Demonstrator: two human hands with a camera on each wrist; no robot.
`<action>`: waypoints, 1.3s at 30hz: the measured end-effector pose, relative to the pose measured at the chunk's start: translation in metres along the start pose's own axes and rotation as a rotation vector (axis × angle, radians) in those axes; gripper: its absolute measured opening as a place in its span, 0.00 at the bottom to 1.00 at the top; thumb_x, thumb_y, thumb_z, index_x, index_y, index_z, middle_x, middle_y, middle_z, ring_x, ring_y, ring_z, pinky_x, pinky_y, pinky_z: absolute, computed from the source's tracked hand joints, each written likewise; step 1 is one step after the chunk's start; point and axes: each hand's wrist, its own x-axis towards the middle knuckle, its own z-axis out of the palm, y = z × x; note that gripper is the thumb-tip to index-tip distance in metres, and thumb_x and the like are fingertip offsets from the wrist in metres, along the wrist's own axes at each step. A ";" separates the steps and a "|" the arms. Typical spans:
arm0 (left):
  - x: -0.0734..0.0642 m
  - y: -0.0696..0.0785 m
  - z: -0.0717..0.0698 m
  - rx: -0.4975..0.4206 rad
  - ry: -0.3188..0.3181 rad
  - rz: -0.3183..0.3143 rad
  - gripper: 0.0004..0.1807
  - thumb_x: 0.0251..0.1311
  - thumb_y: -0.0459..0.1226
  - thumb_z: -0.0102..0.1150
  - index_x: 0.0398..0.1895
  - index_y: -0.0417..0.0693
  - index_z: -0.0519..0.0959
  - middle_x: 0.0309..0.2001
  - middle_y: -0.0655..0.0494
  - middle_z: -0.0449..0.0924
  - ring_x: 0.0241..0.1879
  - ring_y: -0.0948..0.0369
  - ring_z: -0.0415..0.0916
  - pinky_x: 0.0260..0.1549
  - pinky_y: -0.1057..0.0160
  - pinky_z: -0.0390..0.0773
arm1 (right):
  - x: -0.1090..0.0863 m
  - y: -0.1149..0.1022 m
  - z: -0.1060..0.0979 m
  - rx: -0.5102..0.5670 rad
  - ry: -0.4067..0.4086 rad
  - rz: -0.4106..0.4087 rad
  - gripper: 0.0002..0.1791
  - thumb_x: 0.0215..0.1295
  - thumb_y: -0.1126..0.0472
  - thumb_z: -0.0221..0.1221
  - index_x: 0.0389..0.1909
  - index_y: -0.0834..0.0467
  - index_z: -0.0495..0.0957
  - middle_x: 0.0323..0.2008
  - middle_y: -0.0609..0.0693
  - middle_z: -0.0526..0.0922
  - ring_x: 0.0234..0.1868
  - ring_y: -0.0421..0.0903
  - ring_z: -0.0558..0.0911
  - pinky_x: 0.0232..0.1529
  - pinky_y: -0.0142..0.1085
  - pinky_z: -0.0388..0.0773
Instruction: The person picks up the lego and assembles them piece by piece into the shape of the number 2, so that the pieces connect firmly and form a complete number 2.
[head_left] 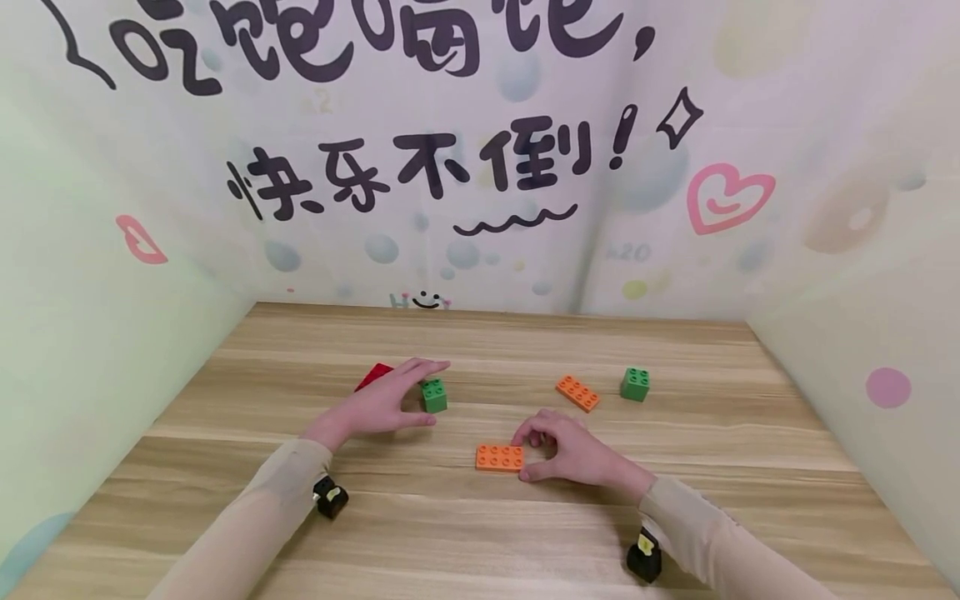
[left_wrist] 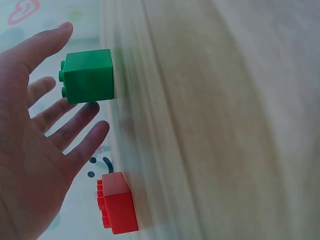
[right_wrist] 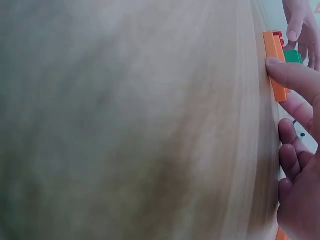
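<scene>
My left hand reaches around a small green building brick, its fingers straight and spread. In the left wrist view the thumb and fingers lie on either side of the green brick, with gaps showing. A red brick stands partly hidden behind that hand; the left wrist view shows the red brick below the fingers. My right hand pinches the right end of a flat orange brick between thumb and forefinger, the brick lying on the table. In the right wrist view the thumb presses the orange brick's side.
A second orange brick lies angled behind the right hand. To its right stands another green brick. The wooden table meets a printed cloth wall at the back and pale walls on both sides.
</scene>
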 end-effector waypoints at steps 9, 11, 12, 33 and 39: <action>0.001 0.000 0.000 0.012 0.002 -0.016 0.45 0.59 0.46 0.68 0.77 0.64 0.55 0.71 0.53 0.63 0.68 0.53 0.67 0.66 0.46 0.71 | 0.005 0.011 -0.005 0.070 0.001 -0.006 0.18 0.54 0.52 0.73 0.45 0.48 0.81 0.34 0.49 0.75 0.35 0.41 0.69 0.35 0.28 0.66; 0.001 0.000 0.000 0.015 0.004 -0.012 0.45 0.59 0.46 0.68 0.77 0.61 0.55 0.71 0.53 0.63 0.68 0.53 0.67 0.66 0.46 0.70 | 0.007 0.013 -0.005 0.085 -0.002 -0.002 0.18 0.54 0.52 0.73 0.44 0.48 0.81 0.34 0.50 0.75 0.35 0.41 0.69 0.35 0.28 0.65; 0.001 0.000 -0.001 0.011 0.005 -0.011 0.45 0.59 0.46 0.68 0.77 0.60 0.55 0.71 0.52 0.63 0.69 0.53 0.66 0.67 0.46 0.70 | 0.008 0.014 -0.006 0.093 -0.002 0.000 0.18 0.54 0.52 0.73 0.44 0.49 0.81 0.33 0.51 0.75 0.35 0.42 0.69 0.34 0.28 0.65; 0.001 -0.002 0.000 -0.076 0.014 -0.034 0.43 0.59 0.41 0.69 0.75 0.52 0.59 0.71 0.49 0.66 0.64 0.53 0.72 0.58 0.51 0.78 | 0.019 0.013 -0.015 0.138 -0.067 0.062 0.19 0.54 0.56 0.73 0.46 0.49 0.80 0.33 0.50 0.71 0.33 0.41 0.66 0.34 0.29 0.63; 0.002 -0.002 0.000 -0.099 0.009 -0.053 0.37 0.59 0.39 0.69 0.71 0.47 0.64 0.66 0.49 0.70 0.58 0.54 0.75 0.56 0.53 0.80 | 0.019 0.015 -0.015 0.155 -0.076 0.077 0.19 0.54 0.56 0.73 0.46 0.50 0.80 0.33 0.49 0.71 0.33 0.41 0.66 0.34 0.29 0.62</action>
